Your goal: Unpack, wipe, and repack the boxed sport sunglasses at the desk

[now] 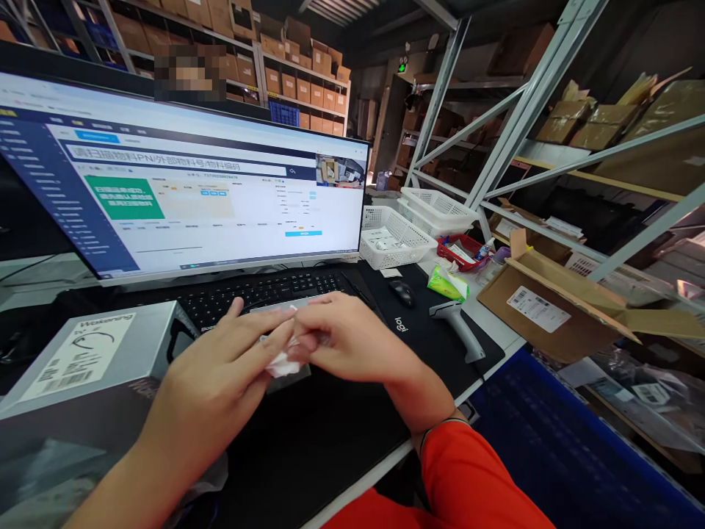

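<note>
My left hand (pixel 212 382) reaches in over the mouse pad, its fingers stretched out and its thumb raised. My right hand (pixel 352 338) is closed on a crumpled white tissue (pixel 284 364) and presses it around the fingertips of my left hand. Part of the tissue is hidden between the two hands. Just beyond them lies a black keyboard (pixel 192 303), partly covered by my hands. To the left of my left hand stands a grey box (pixel 126 342) with a white label.
A monitor (pixel 231 242) stands at the back. A mouse (pixel 401 292), a grey barcode scanner (pixel 460 330) and a green tissue pack (pixel 449 283) lie right on the black mat (pixel 352 433). White baskets (pixel 393 253), an open cardboard box (pixel 551 301) and metal shelving (pixel 523 110) flank them.
</note>
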Action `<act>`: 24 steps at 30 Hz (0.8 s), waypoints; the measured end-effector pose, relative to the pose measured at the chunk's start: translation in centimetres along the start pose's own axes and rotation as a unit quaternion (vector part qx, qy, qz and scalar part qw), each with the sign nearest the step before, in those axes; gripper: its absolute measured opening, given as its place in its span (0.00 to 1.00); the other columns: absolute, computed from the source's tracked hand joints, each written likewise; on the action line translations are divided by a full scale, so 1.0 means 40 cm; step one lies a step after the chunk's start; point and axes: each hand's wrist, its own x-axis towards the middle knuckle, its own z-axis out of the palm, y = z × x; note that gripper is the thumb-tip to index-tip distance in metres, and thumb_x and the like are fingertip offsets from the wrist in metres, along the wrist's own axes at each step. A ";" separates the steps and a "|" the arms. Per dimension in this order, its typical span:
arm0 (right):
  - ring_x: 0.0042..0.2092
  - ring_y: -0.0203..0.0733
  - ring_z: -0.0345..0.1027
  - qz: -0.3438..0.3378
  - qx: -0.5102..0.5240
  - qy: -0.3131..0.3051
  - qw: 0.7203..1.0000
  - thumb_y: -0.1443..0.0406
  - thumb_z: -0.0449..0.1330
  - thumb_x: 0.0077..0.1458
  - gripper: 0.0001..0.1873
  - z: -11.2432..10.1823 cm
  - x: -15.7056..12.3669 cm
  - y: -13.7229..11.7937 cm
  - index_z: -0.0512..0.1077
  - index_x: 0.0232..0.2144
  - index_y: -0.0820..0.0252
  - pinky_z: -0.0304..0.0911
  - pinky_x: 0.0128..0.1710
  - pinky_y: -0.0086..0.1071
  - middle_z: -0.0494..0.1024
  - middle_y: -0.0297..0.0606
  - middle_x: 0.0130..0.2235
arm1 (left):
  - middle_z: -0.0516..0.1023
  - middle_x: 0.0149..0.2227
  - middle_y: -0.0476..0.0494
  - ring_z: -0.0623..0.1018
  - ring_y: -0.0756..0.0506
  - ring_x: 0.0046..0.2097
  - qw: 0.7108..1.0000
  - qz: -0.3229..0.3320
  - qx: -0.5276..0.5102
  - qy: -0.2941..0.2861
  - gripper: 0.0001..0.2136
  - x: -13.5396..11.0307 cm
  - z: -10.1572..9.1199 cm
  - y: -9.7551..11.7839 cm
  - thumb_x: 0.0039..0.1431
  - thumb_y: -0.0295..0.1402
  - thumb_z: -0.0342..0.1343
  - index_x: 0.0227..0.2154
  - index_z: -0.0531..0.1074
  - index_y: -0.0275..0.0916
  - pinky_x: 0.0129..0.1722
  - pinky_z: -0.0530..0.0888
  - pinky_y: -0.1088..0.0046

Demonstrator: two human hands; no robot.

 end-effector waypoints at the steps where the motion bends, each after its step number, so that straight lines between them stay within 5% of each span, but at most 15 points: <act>1: 0.32 0.34 0.55 -0.009 -0.014 0.003 1.000 0.67 0.62 0.64 0.19 0.006 0.000 -0.001 0.57 0.25 0.55 0.60 0.49 0.31 0.63 0.25 0.27 | 0.81 0.60 0.43 0.83 0.43 0.59 1.000 0.007 0.002 -0.004 0.31 -0.001 0.001 0.003 0.70 0.23 0.53 0.73 0.62 0.51 0.73 0.72 0.48; 6: 0.28 0.32 0.49 -0.044 0.059 -0.063 0.995 0.64 0.67 0.62 0.28 -0.045 -0.014 0.025 0.52 0.22 0.56 0.54 0.70 0.41 0.54 0.20 0.23 | 0.80 0.63 0.49 0.83 0.44 0.60 0.999 -0.022 -0.024 0.002 0.32 0.006 -0.021 0.016 0.70 0.23 0.55 0.73 0.62 0.56 0.74 0.72 0.53; 13: 0.27 0.31 0.50 -0.036 0.095 -0.076 0.992 0.60 0.70 0.60 0.29 -0.091 -0.031 0.031 0.54 0.21 0.56 0.51 0.75 0.45 0.55 0.19 0.22 | 0.78 0.63 0.56 0.80 0.44 0.63 0.998 -0.035 -0.055 0.005 0.30 0.016 -0.035 0.022 0.72 0.30 0.55 0.72 0.62 0.61 0.72 0.74 0.58; 15: 0.27 0.31 0.54 -0.010 0.135 -0.035 0.990 0.57 0.73 0.57 0.28 -0.089 -0.026 0.036 0.58 0.21 0.55 0.61 0.69 0.46 0.60 0.20 0.22 | 0.80 0.62 0.60 0.81 0.46 0.63 0.995 -0.085 -0.045 0.018 0.27 0.010 -0.034 0.024 0.73 0.32 0.56 0.70 0.66 0.63 0.71 0.75 0.62; 17: 0.27 0.32 0.58 0.021 0.200 0.029 0.979 0.54 0.77 0.53 0.25 -0.087 -0.017 0.049 0.65 0.24 0.55 0.73 0.53 0.40 0.65 0.23 0.24 | 0.81 0.59 0.62 0.82 0.46 0.60 0.984 -0.172 -0.019 0.048 0.23 0.008 -0.035 0.028 0.73 0.36 0.58 0.66 0.70 0.65 0.65 0.79 0.67; 20: 0.27 0.33 0.65 0.032 0.289 0.165 0.943 0.51 0.77 0.51 0.23 -0.091 -0.005 0.073 0.70 0.31 0.55 0.70 0.33 0.30 0.71 0.27 0.28 | 0.83 0.56 0.61 0.86 0.45 0.53 0.961 -0.260 0.016 0.093 0.19 0.017 -0.042 0.033 0.72 0.41 0.59 0.62 0.75 0.63 0.45 0.83 0.73; 24: 0.26 0.32 0.65 0.021 0.299 0.367 0.881 0.48 0.77 0.50 0.26 -0.114 -0.013 0.085 0.68 0.34 0.54 0.68 0.30 0.27 0.71 0.24 0.26 | 0.87 0.49 0.60 0.81 0.51 0.28 0.939 -0.315 0.067 0.125 0.16 0.029 -0.048 0.034 0.70 0.46 0.61 0.59 0.78 0.62 0.28 0.74 0.71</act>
